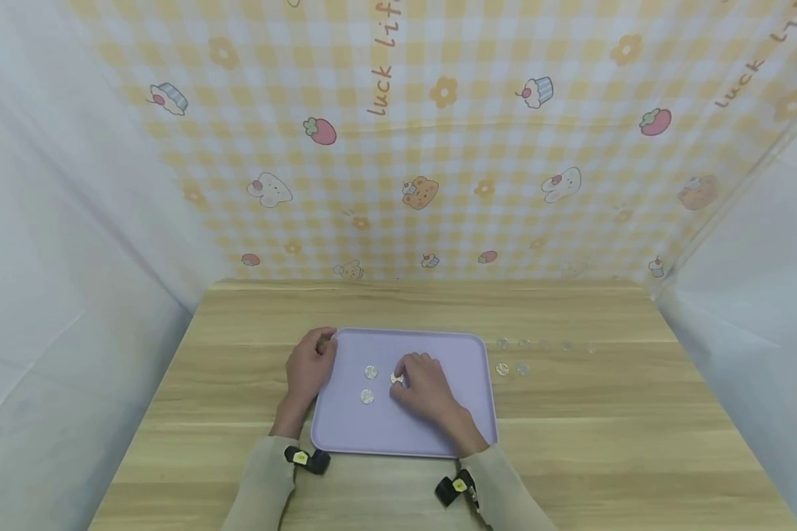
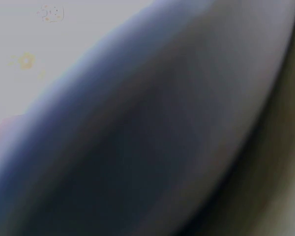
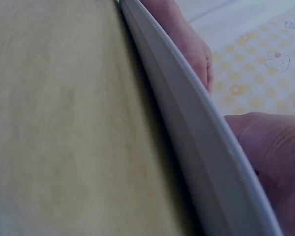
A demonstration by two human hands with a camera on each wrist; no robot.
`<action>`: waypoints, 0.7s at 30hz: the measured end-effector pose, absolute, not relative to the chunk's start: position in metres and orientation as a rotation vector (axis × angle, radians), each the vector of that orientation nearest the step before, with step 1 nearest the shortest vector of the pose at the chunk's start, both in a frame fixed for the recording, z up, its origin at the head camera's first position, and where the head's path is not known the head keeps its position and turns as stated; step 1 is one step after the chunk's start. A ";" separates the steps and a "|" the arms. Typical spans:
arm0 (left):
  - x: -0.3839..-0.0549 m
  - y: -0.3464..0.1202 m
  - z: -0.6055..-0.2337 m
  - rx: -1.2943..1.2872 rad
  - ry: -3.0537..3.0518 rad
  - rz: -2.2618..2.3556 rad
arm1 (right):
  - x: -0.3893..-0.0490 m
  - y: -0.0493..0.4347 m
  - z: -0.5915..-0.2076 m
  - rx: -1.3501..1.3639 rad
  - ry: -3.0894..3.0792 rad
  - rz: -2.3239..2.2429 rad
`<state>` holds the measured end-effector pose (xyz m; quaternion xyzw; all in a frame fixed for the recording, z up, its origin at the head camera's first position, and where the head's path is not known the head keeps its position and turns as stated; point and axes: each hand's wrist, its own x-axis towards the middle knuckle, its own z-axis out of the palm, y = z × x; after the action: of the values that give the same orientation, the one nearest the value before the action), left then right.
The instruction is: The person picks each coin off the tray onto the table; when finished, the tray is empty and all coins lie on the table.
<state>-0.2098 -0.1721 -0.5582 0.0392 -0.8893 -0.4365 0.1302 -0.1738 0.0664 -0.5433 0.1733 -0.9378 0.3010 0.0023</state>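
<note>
On the lilac tray lie two small shiny round discs, one nearer the person than the other. To their right, my right hand pinches another small shiny piece between thumb and fingers, at the tray's surface; the fingertips partly cover it. My left hand grips the tray's left edge near the far corner, with thumb and fingers bent. In the right wrist view, the tray's side wall hides the fingertips of both hands. The left wrist view is mostly blocked by a blurred near surface.
Right of the tray, several clear round discs lie in two rows on the wooden table. A yellow checked cloth hangs behind the table. White sheets close off the sides.
</note>
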 end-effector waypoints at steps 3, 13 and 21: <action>-0.209 -0.172 -0.558 0.112 -2.582 -1.263 | -0.174 0.068 -0.548 0.553 -2.916 0.957; -0.210 -0.172 -0.560 0.101 -2.577 -1.242 | -0.174 0.073 -0.554 0.560 -2.888 0.958; -0.210 -0.173 -0.559 0.091 -2.565 -1.258 | -0.173 0.070 -0.549 0.547 -2.906 0.903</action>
<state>-0.2102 -0.1728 -0.5592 0.0316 -0.8883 -0.4359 0.1413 -0.1734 0.0697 -0.5489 0.1768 -0.9396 0.2919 0.0248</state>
